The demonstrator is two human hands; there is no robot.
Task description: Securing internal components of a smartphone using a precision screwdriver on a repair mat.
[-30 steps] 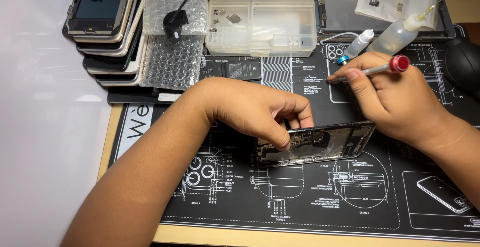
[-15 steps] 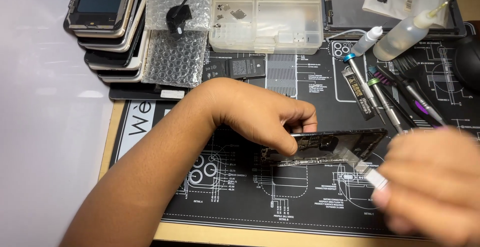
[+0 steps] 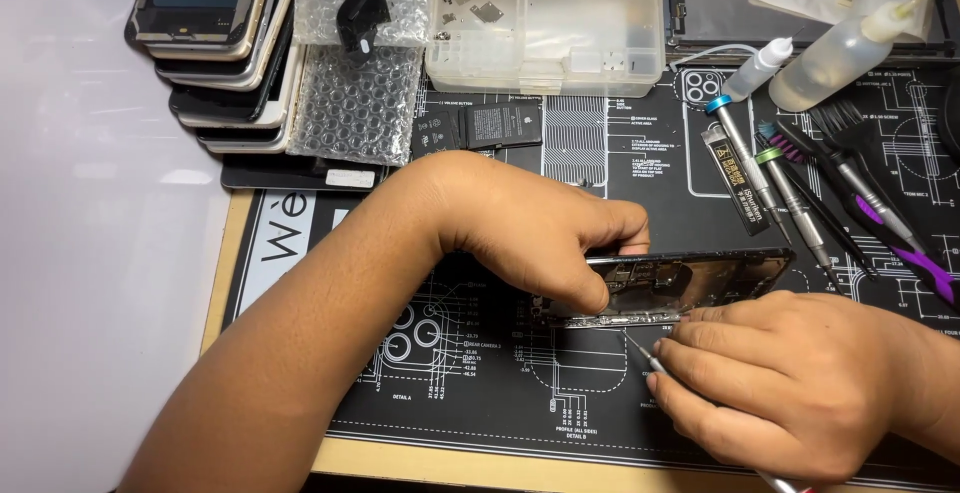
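Observation:
My left hand (image 3: 530, 228) grips an opened phone frame (image 3: 690, 281), holding it tilted on its long edge over the black repair mat (image 3: 450, 393). The phone's inner boards and metal parts show. My right hand (image 3: 800, 383) is closed around a thin silver screwdriver (image 3: 645, 353). Its tip points up at the lower edge of the phone frame, near the left-hand fingers. The tool's rear end sticks out below the hand at the frame's bottom edge.
Several stacked phones (image 3: 215, 33) and bubble wrap (image 3: 360, 93) lie at the back left. A clear parts box (image 3: 550, 23) sits at the back centre. Two squeeze bottles (image 3: 840, 53), several screwdrivers (image 3: 790, 203) and a brush (image 3: 850, 153) lie on the right.
My right hand came from the back right, where it held a red-capped screwdriver, down to the near side of the phone, now with a thin screwdriver at its lower edge. The left hand kept its grip.

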